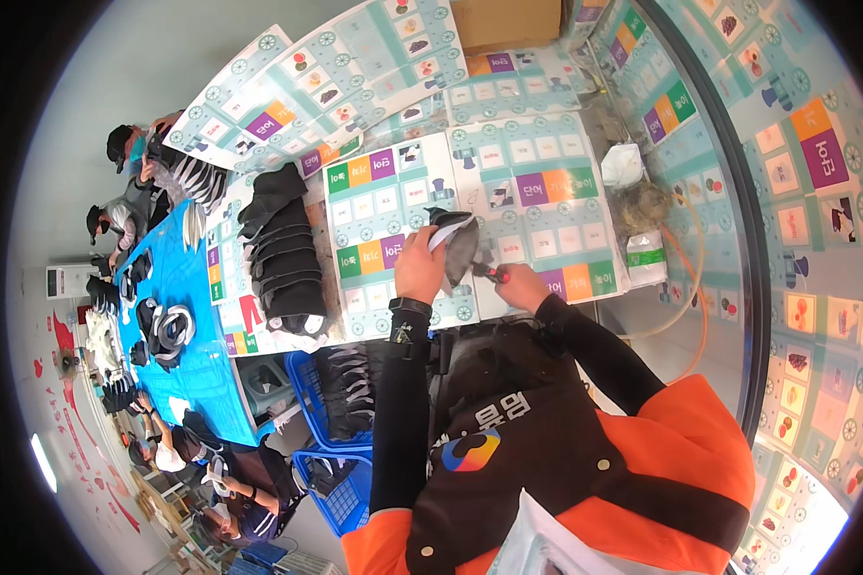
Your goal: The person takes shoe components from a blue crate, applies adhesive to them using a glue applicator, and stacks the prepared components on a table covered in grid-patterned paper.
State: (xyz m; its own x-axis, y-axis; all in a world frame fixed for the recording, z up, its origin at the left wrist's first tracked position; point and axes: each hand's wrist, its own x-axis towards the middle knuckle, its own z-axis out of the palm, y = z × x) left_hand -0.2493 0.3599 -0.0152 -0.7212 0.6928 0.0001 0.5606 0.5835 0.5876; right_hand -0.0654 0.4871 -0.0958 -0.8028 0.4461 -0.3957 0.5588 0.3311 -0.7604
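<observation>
My left hand (420, 268) grips a dark grey shoe upper (462, 251) with a pale lining edge, holding it up over the worktable (374, 292). On the upper's right side, my right hand (525, 287) is closed round a small tool (495, 274) with a red and black handle. The tool's dark tip points at the upper; whether they touch I cannot tell. Left of my hands lies a long row of black shoe uppers (286, 254), overlapping one another.
Printed sheets cover the table and the partition (815, 240) on the right. Blue baskets (350, 494) with dark pieces stand below the table's left front. An orange hose (702, 307) hangs at right. Co-workers sit around a blue table (201, 374) at left.
</observation>
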